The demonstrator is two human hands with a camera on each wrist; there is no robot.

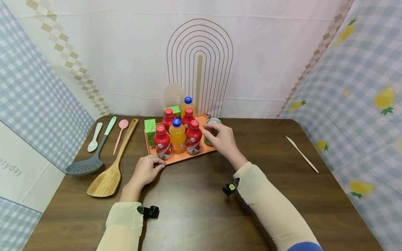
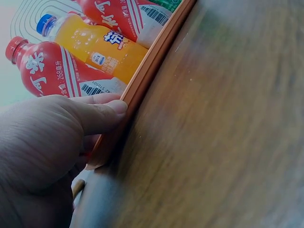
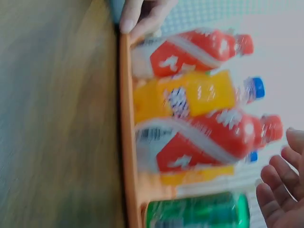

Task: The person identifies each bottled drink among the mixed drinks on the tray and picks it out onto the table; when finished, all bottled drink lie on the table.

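Note:
An orange tray (image 1: 177, 159) bears several drinks near the back of the table. My left hand (image 1: 147, 170) pinches its front left part, thumb on the rim (image 2: 135, 78). Along the front stand two red bottles (image 1: 162, 143) with an orange soda bottle (image 1: 178, 139), blue-capped, between them. Behind are more red bottles (image 1: 188, 118), another orange bottle (image 1: 187, 101) and green cartons (image 1: 150, 130). A green can (image 3: 197, 211) stands at the tray's right end. My right hand (image 1: 223, 139) is beside that can, partly covering it in the head view; its fingers are loosely spread, holding nothing.
Left of the tray lie a wooden turner (image 1: 106, 179), a grey slotted ladle (image 1: 86, 165) with a mint handle, a pink spoon (image 1: 120, 130) and a white spoon (image 1: 94, 141). A thin pale knife (image 1: 301, 153) lies far right. Curtains hang behind and at both sides.

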